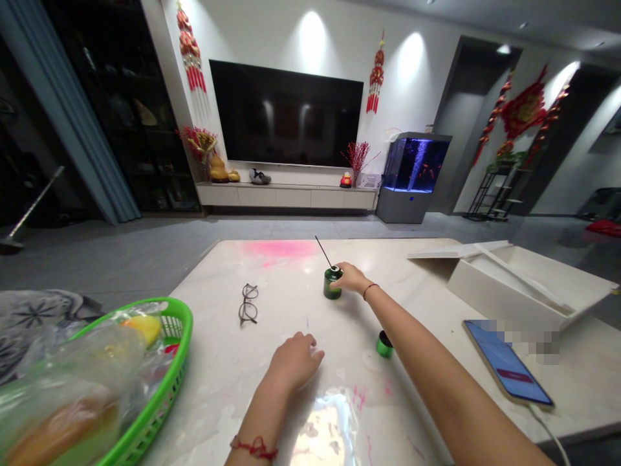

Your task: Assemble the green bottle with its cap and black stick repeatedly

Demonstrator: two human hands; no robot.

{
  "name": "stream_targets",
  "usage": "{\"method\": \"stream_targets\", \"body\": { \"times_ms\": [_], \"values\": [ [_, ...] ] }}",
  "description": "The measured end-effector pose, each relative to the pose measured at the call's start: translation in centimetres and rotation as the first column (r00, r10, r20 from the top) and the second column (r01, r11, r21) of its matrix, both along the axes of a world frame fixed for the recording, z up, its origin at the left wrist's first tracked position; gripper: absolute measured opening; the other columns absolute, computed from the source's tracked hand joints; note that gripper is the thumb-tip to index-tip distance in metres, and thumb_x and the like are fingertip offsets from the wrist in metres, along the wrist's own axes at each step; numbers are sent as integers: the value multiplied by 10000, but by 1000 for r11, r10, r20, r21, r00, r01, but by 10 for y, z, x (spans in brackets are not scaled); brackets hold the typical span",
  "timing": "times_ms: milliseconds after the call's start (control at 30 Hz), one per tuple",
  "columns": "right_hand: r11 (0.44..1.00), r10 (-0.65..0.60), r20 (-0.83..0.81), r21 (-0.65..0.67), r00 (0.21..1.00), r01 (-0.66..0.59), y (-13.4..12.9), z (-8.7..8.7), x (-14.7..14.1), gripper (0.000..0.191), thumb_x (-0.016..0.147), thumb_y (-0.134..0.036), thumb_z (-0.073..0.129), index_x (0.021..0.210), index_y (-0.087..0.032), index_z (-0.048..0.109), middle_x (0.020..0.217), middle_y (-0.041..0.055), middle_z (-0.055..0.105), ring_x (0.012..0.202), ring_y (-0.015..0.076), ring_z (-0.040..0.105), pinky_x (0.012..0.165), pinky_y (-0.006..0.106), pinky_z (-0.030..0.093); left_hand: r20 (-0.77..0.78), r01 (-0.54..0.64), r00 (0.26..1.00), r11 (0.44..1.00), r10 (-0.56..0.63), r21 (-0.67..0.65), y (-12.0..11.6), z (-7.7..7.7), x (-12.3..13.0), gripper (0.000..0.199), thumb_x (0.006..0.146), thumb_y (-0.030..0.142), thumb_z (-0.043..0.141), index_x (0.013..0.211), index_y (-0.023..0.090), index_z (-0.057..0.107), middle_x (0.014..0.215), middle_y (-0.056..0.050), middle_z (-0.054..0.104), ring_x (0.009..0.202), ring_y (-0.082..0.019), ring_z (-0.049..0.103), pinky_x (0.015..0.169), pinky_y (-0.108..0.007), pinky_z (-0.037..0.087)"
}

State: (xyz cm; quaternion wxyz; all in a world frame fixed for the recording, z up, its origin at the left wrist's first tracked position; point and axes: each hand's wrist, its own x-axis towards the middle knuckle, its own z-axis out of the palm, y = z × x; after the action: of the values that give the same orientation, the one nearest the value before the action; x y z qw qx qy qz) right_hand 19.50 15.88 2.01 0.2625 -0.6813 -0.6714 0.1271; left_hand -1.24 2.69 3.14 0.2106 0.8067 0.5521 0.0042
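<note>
A dark green glass bottle (332, 285) stands upright on the pale table (218, 362), with one thin black stick (323, 251) leaning out of its neck. The fingers of my right hand (352, 278) are wrapped at the bottle's right side, near its shoulder. My left hand (295, 359) is low over the table, nearer to me, with its fingers slightly curled, thumb apart, and nothing in it. A shiny green cap (385, 344) lies beneath my right forearm. A pair of glasses (249, 304) rests left of the bottle.
At the left a green basket (182, 343) holds bagged food. An opened white box (504, 291) sits at the right, with a phone (509, 362) on a cable in front of it. A clear plastic sheet (325, 430) lies near the front. Pink stains mark the tabletop.
</note>
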Motion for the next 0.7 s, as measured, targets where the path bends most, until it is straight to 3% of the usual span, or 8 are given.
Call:
{"method": "stream_targets", "body": {
  "times_ms": [467,700],
  "values": [
    [996,34,71,-88,997,-28,10,9,2,391,455,-312,764,799,-171,642,814,57,654,747,207,600,619,255,428,37,-19,999,1000,20,-13,3,5,4,513,835,506,277,967,160,633,1084,-136,615,960,-261,575,777,-332,417],
    [995,49,74,-91,996,-42,3,14,2,395,565,-525,691,752,-179,651,764,46,658,719,185,598,596,236,407,52,-38,998,999,38,14,0,6,7,604,830,565,203,851,155,646,978,-138,640,885,-272,594,753,-348,422]
  ]
}}
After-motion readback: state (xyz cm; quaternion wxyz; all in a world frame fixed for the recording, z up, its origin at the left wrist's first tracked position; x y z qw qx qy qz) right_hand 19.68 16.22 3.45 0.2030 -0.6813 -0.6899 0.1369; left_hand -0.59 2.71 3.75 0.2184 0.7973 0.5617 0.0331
